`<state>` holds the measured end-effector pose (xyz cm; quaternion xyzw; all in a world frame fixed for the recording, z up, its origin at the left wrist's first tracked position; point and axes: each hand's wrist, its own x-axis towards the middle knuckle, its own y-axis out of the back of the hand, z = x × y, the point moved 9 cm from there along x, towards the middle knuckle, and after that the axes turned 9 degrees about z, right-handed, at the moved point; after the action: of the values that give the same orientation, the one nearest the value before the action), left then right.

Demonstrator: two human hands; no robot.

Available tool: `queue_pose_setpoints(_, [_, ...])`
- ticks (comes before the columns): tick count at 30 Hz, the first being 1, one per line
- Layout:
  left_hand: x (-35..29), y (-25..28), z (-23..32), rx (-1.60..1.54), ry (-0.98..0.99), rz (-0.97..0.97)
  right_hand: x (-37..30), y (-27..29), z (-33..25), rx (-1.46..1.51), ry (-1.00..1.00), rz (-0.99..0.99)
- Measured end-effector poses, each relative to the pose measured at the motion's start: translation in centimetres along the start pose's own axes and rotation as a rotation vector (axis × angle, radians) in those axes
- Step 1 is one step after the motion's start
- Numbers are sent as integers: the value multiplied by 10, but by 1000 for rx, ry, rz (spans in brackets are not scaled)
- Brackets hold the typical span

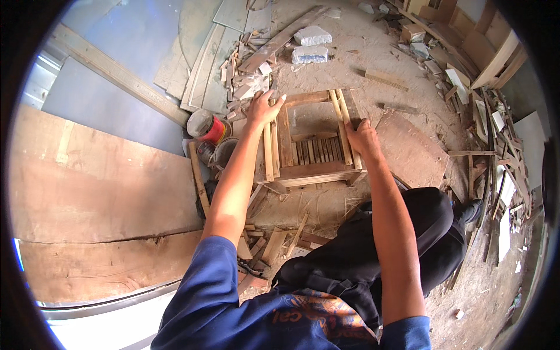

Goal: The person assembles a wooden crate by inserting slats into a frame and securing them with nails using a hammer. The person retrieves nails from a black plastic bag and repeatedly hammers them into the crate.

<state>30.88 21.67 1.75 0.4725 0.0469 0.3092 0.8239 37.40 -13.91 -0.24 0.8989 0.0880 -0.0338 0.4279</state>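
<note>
A small wooden frame [318,169] with paired pale strips along its left and right sides is in front of me. Several slats [317,150] show through its opening, towards the near end. My left hand [262,111] is closed around the far end of the left strips, its thumb sticking out to the right. Midway along the right side, my right hand [364,139] grips the other strips, its fingertips partly hidden. Beneath the frame is a flat brown board, of which only parts show; I cannot tell how the two are joined.
A red paint can [214,130] stands left of the frame. Beyond lie two whitish blocks [310,55] and scrap wood. A brown board [411,149] lies to the right, near a pile of offcuts [493,151]. Large wooden panels [105,186] fill the left side.
</note>
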Motion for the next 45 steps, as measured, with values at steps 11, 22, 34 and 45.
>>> queue_pose_setpoints(11, [1,-7,24,179,30,-35,13,7,37,161,-67,186])
queue_pose_setpoints(22, [14,48,23,106,-198,56,-20,25,-2,294,92,263])
queue_pose_setpoints(34, [-48,65,79,248,-344,502,-2,52,-30,106,318,336])
queue_pose_setpoints(45, [-188,18,58,138,-445,526,-20,70,-29,-70,426,180])
